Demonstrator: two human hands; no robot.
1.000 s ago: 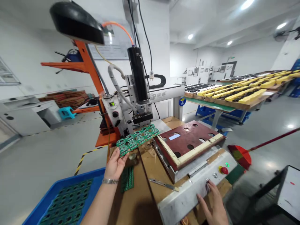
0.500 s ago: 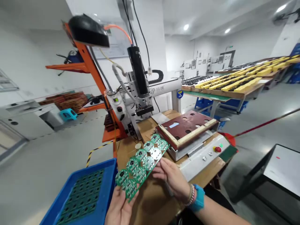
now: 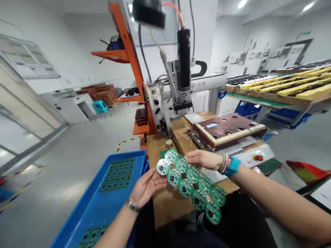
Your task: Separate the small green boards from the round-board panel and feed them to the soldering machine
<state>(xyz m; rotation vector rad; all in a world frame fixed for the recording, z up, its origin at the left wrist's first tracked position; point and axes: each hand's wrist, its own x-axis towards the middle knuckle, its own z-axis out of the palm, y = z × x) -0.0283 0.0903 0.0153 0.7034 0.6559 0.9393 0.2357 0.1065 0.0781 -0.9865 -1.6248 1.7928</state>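
Observation:
A green panel of joined round circuit boards (image 3: 183, 175) hangs tilted above the table, running from upper left to lower right. Black round parts dot its lower-left side. My right hand (image 3: 204, 159) grips the straight upper-right edge, thumb on top and some fingers hidden behind. At the panel's left end is my left hand (image 3: 148, 184), fingers stretched and apart; their tips meet the edge, though I cannot tell how firmly they touch. Left of that hand, a blue bin (image 3: 90, 203) holds more green circuit panels (image 3: 117, 174).
Behind the panel stands a bench machine (image 3: 183, 69) with a dark red holed fixture plate (image 3: 230, 125) and a red button (image 3: 258, 157). A small round pale object (image 3: 169, 143) sits on the brown tabletop (image 3: 165, 213). An orange rack (image 3: 134, 65) rises at the left.
The circuit panel has swung clockwise and now slopes down to the right. My left hand has loosened from its grip on the panel's end. The view has turned left.

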